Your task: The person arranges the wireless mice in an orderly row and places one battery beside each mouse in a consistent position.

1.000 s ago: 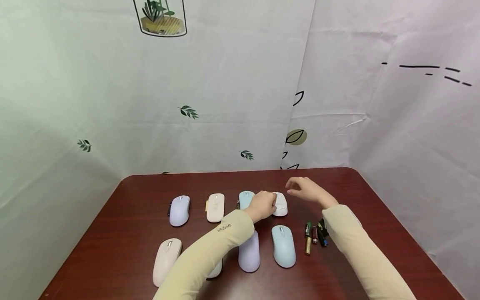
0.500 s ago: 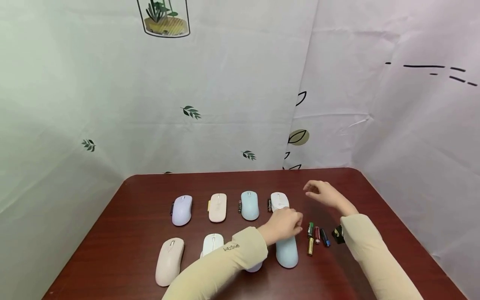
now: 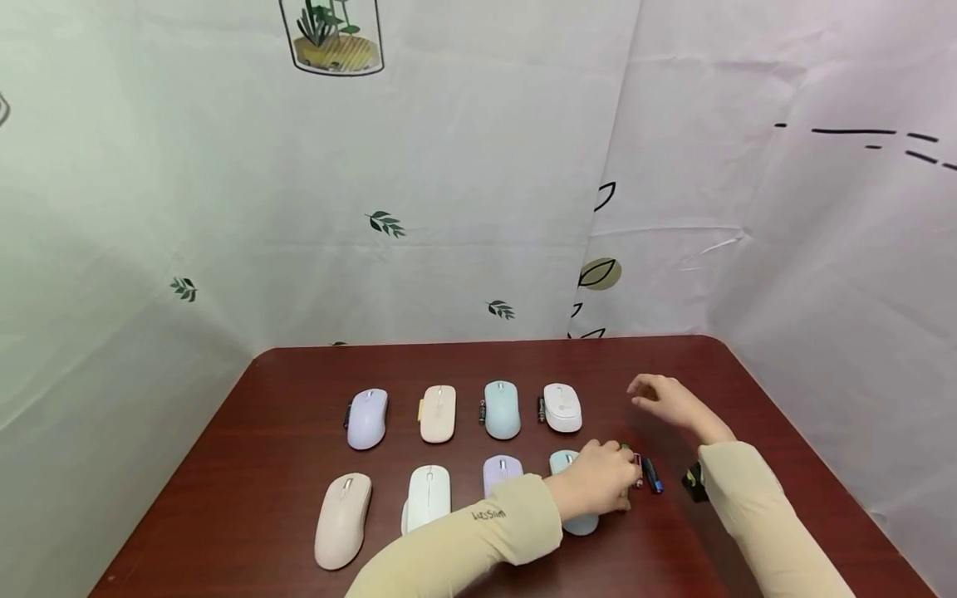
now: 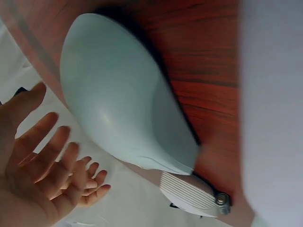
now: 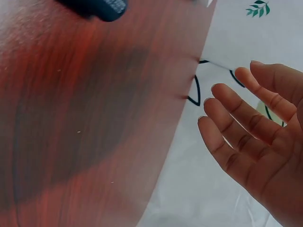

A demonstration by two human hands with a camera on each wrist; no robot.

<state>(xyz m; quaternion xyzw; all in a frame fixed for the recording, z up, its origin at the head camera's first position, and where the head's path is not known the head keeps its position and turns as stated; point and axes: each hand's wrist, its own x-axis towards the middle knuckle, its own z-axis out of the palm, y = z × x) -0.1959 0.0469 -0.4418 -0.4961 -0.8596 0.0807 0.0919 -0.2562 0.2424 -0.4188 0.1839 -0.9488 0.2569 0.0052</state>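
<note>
My left hand point(image 3: 601, 477) reaches over the front light blue mouse point(image 3: 581, 525) and covers most of a green battery, with its fingertips beside a red battery point(image 3: 638, 470). In the left wrist view the fingers are loosely spread with nothing between them, and the light blue mouse point(image 4: 109, 94) fills the middle. A black and blue battery point(image 3: 653, 476) lies just right of the red one. Over the table's right side hovers my right hand point(image 3: 671, 404); the right wrist view shows its fingers point(image 5: 239, 118) relaxed and holding nothing.
Across the back stand a lavender mouse point(image 3: 367, 419), a cream mouse point(image 3: 438, 414), a light blue mouse point(image 3: 502, 409) and a white mouse point(image 3: 562, 408), with small batteries point(image 3: 542, 409) beside some. A beige mouse point(image 3: 342, 521), white mouse point(image 3: 429, 498) and purple mouse point(image 3: 501, 471) sit in front. A black-yellow item point(image 3: 694, 482) lies by the right sleeve.
My left hand has moved from the back white mouse toward me and right, across the front light blue mouse to the batteries. My right hand has drifted right and slightly nearer.
</note>
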